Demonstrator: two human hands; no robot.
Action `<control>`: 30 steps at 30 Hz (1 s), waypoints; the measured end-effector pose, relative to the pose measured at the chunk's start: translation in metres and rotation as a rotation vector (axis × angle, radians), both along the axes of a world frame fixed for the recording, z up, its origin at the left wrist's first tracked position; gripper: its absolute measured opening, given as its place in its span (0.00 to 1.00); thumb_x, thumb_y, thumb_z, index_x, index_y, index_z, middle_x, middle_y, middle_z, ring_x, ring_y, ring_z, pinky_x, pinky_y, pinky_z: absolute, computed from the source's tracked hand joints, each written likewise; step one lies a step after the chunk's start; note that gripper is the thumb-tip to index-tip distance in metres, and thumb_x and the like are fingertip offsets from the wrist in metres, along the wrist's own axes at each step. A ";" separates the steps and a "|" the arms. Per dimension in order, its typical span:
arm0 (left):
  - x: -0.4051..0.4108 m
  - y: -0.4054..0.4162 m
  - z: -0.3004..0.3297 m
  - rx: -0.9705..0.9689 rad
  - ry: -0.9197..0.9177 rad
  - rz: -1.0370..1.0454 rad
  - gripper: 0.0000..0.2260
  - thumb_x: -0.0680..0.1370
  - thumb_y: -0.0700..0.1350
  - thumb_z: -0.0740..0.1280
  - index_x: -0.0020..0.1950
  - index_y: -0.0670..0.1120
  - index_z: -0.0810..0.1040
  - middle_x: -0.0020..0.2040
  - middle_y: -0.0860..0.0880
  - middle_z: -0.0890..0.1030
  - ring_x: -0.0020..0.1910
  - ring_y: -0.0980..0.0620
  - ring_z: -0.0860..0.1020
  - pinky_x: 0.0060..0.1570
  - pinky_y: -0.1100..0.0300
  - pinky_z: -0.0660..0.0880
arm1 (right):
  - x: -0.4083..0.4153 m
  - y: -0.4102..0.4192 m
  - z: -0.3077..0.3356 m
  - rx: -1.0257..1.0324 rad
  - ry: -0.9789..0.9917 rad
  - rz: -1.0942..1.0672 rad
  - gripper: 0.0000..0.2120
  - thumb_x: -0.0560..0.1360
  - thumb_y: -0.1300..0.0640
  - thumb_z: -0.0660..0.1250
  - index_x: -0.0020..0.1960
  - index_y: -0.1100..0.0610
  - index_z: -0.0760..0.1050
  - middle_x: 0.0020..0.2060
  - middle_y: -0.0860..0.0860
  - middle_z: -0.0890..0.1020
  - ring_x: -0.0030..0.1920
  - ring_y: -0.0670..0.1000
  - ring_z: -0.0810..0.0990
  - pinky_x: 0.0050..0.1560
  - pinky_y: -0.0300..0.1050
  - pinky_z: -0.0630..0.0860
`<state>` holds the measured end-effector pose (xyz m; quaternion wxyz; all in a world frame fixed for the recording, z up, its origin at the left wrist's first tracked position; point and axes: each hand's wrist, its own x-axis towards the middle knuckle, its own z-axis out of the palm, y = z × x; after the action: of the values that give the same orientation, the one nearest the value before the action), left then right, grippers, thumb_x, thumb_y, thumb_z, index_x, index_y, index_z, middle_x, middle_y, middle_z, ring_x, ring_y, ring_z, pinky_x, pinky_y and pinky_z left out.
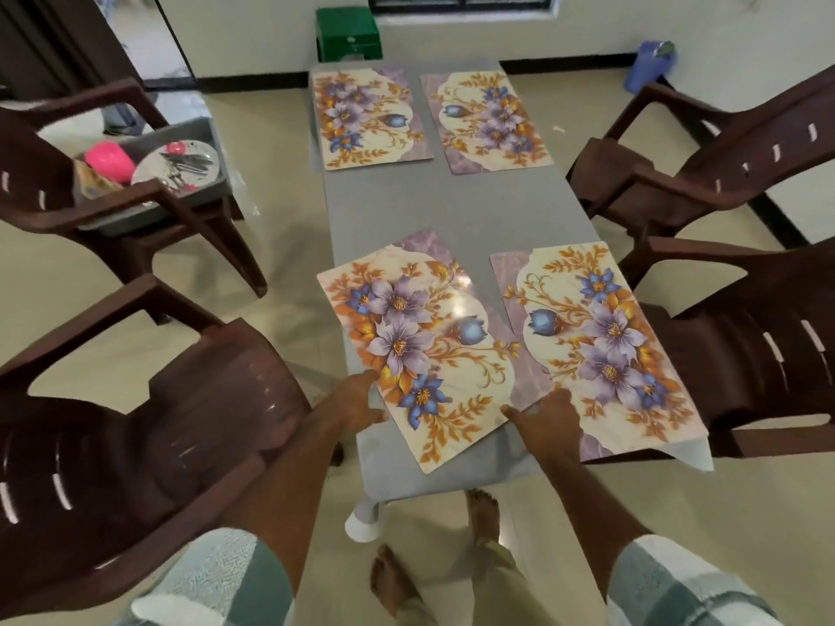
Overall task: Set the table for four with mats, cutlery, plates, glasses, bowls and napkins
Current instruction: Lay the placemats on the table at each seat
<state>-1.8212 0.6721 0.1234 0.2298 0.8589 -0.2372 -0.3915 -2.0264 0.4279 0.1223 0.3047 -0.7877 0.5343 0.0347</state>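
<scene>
Four floral mats lie on the grey table (456, 205). The near left mat (420, 350) sits askew, and its right edge overlaps the near right mat (601, 350). My left hand (357, 402) touches the askew mat's left edge with straight fingers. My right hand (544, 422) rests at that mat's near right corner, fingers spread flat. The far left mat (368, 117) and far right mat (490, 122) lie side by side at the table's far end.
A grey tub (212, 137) on the left far chair holds a plate (174, 167), cutlery and a pink cup (108, 160). Brown plastic chairs stand on both sides of the table. A green stool (348, 36) is beyond the far end. My bare feet are by the table's near leg.
</scene>
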 end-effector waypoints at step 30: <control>-0.003 0.014 -0.023 0.110 -0.113 -0.082 0.39 0.77 0.47 0.73 0.82 0.47 0.54 0.83 0.47 0.49 0.79 0.44 0.58 0.73 0.54 0.62 | 0.068 0.007 -0.051 -0.074 0.118 0.698 0.45 0.69 0.26 0.67 0.79 0.35 0.51 0.82 0.50 0.45 0.80 0.61 0.39 0.76 0.66 0.46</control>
<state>-1.8243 0.6861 0.0999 0.1522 0.8805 -0.2628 -0.3639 -1.9580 0.4353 0.0717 0.2143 -0.9299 0.2506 0.1629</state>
